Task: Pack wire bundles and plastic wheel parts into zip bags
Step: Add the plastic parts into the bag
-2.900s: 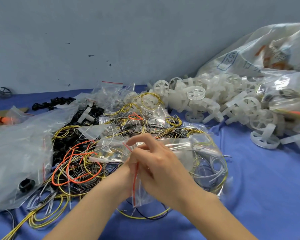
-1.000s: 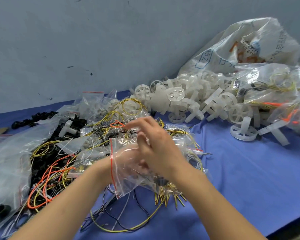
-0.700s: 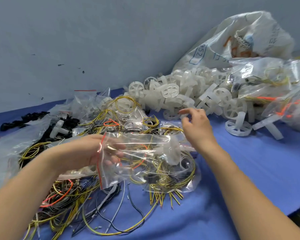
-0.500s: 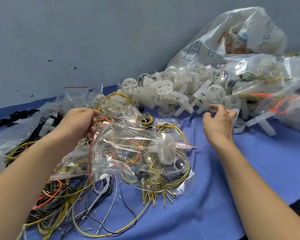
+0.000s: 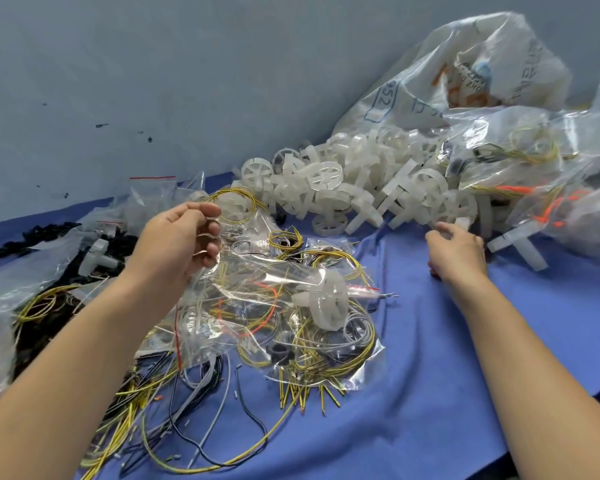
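The left hand is pinching the upper edge of a clear zip bag, fingers curled round the plastic, so the bag is hanging down and away from that hand toward the blue surface. The right hand is reaching at the near edge of the pile of white plastic wheel parts, its fingers bent toward a piece; whether they are already gripping one I cannot tell.

To do this step well, the right hand is probably best taking a single wheel by its rim or axle stub, lifting it free of its neighbours so the pile is not dragged along, while the left hand is keeping the bag's mouth up and slack enough to open. The red-striped seal should be facing the incoming hand.

The bag is transparent and crinkled, already carrying coiled yellow wires, an orange loop and one white spoked wheel lying just beyond the left hand's fingertips and lower. Under and beside the left forearm, loose wire bundles in yellow, black and grey are sprawling over the surface. Beyond the right hand, filled bags are heaping against a large printed sack.
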Motion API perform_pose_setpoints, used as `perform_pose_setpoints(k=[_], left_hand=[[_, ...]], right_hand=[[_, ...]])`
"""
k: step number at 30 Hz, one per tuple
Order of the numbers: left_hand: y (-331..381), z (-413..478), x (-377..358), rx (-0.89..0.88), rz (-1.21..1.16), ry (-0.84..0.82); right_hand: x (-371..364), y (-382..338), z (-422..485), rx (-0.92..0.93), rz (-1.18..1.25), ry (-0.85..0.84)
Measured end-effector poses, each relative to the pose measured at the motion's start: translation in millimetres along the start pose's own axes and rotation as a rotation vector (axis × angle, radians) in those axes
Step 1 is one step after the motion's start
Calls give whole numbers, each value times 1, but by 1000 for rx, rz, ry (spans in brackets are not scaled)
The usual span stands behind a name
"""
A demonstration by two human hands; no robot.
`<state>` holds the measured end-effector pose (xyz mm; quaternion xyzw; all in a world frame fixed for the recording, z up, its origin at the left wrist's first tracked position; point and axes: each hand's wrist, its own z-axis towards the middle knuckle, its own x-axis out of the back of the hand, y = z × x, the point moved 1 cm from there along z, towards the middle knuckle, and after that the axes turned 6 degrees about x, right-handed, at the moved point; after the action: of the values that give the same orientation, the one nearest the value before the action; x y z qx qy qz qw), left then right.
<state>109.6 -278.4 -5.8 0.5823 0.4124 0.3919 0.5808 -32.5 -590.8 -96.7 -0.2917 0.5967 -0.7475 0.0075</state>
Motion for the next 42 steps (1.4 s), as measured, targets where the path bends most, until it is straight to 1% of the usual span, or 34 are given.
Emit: perform_pose_setpoints(k=[2, 4, 6, 10, 12, 14, 17, 20, 21, 22, 23, 24, 26, 27, 28, 30, 33, 35, 38, 42], left_hand=[[1, -6, 4, 10, -2, 0], [4, -14, 5, 1, 34, 0], [9, -21, 3, -29, 73, -16], [21, -37, -8, -157, 192, -98], [26, -46, -14, -231, 288, -178], [27, -53, -18, -287, 422, -233], [29, -61, -13, -392, 532, -208], [28, -64, 3, -523, 616, -106], [26, -63, 11, -537, 636, -87], [24, -61, 19, -518, 618, -72], [21, -57, 30, -453, 546, -37], [18, -51, 43, -346, 420, 25], [11, -43, 72, -67, 40, 151], [5, -42, 85, 56, -140, 174], [-4, -42, 95, 160, -259, 173], [-22, -46, 104, 318, -377, 127], [-39, -52, 95, 434, -448, 27], [-40, -52, 85, 481, -444, -13], [-39, -52, 73, 563, -543, -113], [-39, -51, 69, 606, -700, -232]], right_hand=[[1, 1, -1, 20, -83, -13], [1, -5, -7, 123, -176, 9], [-1, -23, -19, 287, -208, 29], [-7, -82, -62, 697, -73, -31], [-14, -108, -89, 916, -107, -34], [-21, -129, -116, 1085, -160, -18], [-31, -148, -144, 1220, -218, -39], [-41, -150, -159, 1283, -230, -86], [-43, -151, -165, 1291, -204, -104], [-47, -153, -170, 1282, -162, -125], [-49, -155, -175, 1260, -101, -140], [-51, -157, -178, 1230, -28, -148], [-56, -159, -179, 1171, 62, -170], [-59, -157, -177, 1156, 55, -186], [-62, -155, -175, 1145, 22, -210], [-72, -147, -172, 1129, -93, -290], [-90, -134, -175, 1173, -295, -433], [-100, -130, -180, 1217, -365, -506], [-108, -126, -184, 1218, -372, -549], [-106, -126, -180, 1223, -322, -525]])
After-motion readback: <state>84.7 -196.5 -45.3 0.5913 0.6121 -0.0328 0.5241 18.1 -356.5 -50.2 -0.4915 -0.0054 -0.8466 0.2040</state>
